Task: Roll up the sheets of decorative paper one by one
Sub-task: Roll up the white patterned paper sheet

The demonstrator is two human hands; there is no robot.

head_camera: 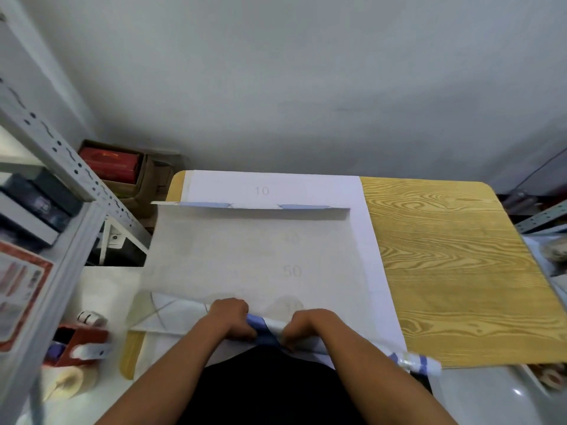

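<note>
Head view:

- Table (454,256): wood-grain top with rounded corners. Its left half is covered by paper; its right half is bare.
- Sheet (245,256): white backing side up, lying flat on the table. Faint numbers "10" and "50" show on it. Its far edge curls up, showing blue print on the underside.
- Under-sheet (365,210): a second white layer lies beneath the sheet and shows beyond its far and right edges.
- Roll (270,325): the near edge of the sheet is wound into a narrow tube, blue and white on the outside, along the near table edge.
- Left hand (231,317): fingers curled over the roll, gripping it left of centre.
- Right hand (306,328): fingers curled over the roll, gripping it just right of the left hand. A short stretch of roll shows between the two hands.
- Roll end (417,361): a blue-and-white tube end sticks out past the right forearm at the near table edge. Whether it is the same roll cannot be told.
- Rack (61,167): perforated grey metal shelving stands to the left, holding dark boxes (36,207).
- Tape dispenser (82,345): red, near the left forearm, on a white surface beside the table.
- Tape ring (69,384): beige, just nearer than the dispenser.
- Red box (112,162): sits in a carton at the wall, beyond the table's far left corner.
</note>
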